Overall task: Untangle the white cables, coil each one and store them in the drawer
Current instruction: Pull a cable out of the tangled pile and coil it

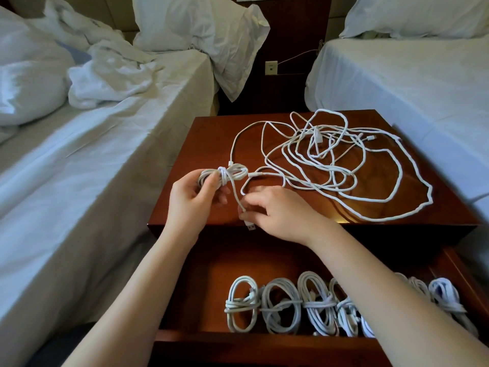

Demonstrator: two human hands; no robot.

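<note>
My left hand (194, 197) grips a coiled white cable (232, 174) above the front left of the nightstand top (211, 128). A turn of cable binds the coil's middle. Its free tail runs down to my right hand (277, 213), which pinches it just above the USB plug (250, 227). A loose tangle of white cables (330, 160) spreads over the rest of the top. Below, the open drawer (264, 343) holds a row of several coiled white cables (280, 305); my right forearm hides part of the row.
The nightstand stands between two beds with white sheets, the left bed (92, 154) and the right bed (410, 83). Crumpled linen and pillows (195, 25) lie on the left bed. A wall socket (271, 68) with a thin wire sits behind.
</note>
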